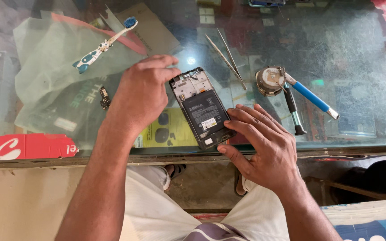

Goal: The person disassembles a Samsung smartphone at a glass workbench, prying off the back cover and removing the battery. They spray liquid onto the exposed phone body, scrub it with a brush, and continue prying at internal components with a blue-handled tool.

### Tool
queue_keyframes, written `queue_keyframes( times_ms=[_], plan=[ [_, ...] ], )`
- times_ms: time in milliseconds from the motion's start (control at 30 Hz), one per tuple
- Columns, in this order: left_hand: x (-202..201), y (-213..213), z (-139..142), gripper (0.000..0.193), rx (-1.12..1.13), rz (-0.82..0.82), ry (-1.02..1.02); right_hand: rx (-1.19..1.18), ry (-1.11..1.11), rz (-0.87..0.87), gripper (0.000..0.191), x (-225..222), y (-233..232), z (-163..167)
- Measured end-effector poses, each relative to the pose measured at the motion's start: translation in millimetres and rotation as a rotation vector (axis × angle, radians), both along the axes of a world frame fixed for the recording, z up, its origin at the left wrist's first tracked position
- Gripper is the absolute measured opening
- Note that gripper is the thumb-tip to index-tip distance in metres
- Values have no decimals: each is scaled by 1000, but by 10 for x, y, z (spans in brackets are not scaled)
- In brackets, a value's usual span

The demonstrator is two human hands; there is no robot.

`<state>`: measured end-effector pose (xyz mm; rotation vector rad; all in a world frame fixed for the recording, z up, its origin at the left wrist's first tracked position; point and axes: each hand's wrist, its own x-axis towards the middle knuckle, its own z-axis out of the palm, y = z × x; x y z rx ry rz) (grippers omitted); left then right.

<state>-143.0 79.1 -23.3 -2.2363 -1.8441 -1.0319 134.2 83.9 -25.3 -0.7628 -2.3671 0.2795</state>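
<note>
The phone [202, 108] sits under your hands near the front edge of the glass counter [345, 49], roughly at its middle, lying flat with its back cover off. You can see the dark battery filling most of the body, a paler circuit section at the far end, and a small white label low on the battery.

The counter is the biggest thing here, a scratched glass top with printed papers showing beneath it. On its left part lies a crumpled clear plastic bag [45, 67]; a white and blue toothbrush [105, 44] rests across the top of it, not inside, and I cannot tell whether the bag holds anything.

Your left hand [141, 98] is loosely curled, fingertips pressed against the phone's far left corner. Your right hand [264, 143] lies open and flat, fingers spread, their tips touching the phone's near right edge. Neither hand grips anything.

To the right of the phone lie a blue-handled tool [311, 97] and a black-handled screwdriver [293, 111], beside a small round tin [270, 80]. Metal tweezers [226, 56] lie just beyond the phone.
</note>
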Motion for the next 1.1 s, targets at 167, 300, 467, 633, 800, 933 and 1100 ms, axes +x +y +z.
queue_keyframes(
  times_ms=[167, 300, 467, 633, 800, 933, 1100],
  plan=[
    [31, -59, -165, 27, 61, 92, 87, -1, 14, -52, 38, -30, -12, -3],
    [26, -104, -146, 21, 58, 161, 88, 13, 2, -84, 37, -74, -18, 20],
    [103, -190, -6, 25, 200, 125, 72, 2, -15, -77, 35, -85, -21, 66],
    [490, -596, 18, 24, 212, 100, -111, -30, 9, -49, 37, -5, -1, 25],
    [643, -771, -2, 26, 100, 44, -128, -153, 354, -22, 28, 76, -36, -122],
    [561, -755, 49, 26, 65, -5, -35, -102, 736, -63, 20, 288, -62, -200],
    [574, -724, 61, 21, 19, 14, -111, 200, 728, -540, 25, 1270, 605, 113]
  ],
)
